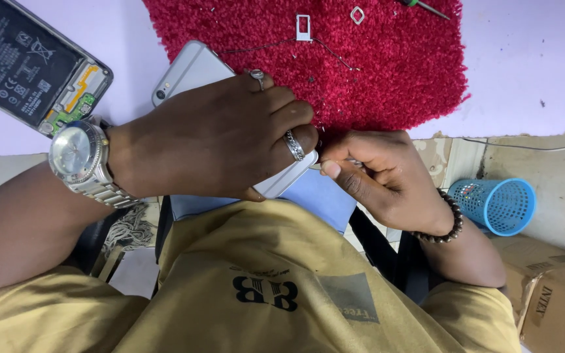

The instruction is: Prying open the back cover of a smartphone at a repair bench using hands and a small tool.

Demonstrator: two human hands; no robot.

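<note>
Head view looks down on a pale lilac desk (pixel 524 59) with a shaggy red mat (pixel 387 59) lying on it, just beyond where the two hands meet. Under the left hand (pixel 210 140) lies a silver phone (pixel 191 68), back up, its camera end poking out past the knuckles; that grip is closed down over the phone's body, rings on two fingers and a steel wristwatch (pixel 80 153) behind it. Touching the phone's near corner, the right hand (pixel 374 173) is pinched shut on something small and hidden, so I cannot tell what it holds; a beaded bracelet (pixel 446 225) circles its wrist. Well left of the grip sits an opened phone (pixel 27 62) showing its black battery. Right of it, lower down, stands a blue mesh basket (pixel 498 206). Beyond the grip, on the mat, rest a small metal card tray (pixel 303 27) and a thin wire (pixel 276 46).
</note>
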